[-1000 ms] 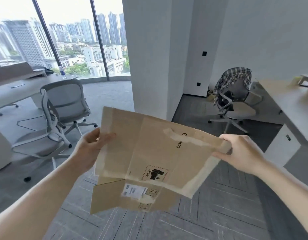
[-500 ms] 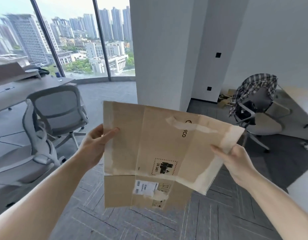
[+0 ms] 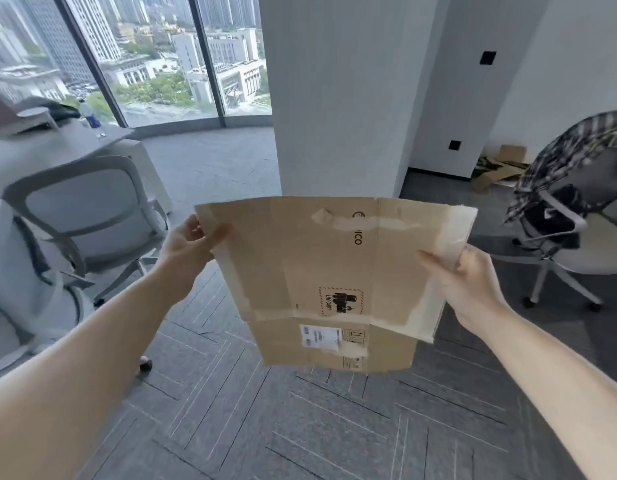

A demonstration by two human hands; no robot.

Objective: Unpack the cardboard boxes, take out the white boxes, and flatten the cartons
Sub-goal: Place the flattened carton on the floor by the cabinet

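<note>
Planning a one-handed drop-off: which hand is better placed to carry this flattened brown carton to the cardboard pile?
Probably the right hand: it grips the flattened brown cardboard carton on the side nearer the brown cardboard pile; the left hand holds the far edge.

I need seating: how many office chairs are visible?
3: a mesh-backed chair by the left desk, a white chair at the left edge, a shirt-draped chair at right. More may be hidden.
</note>
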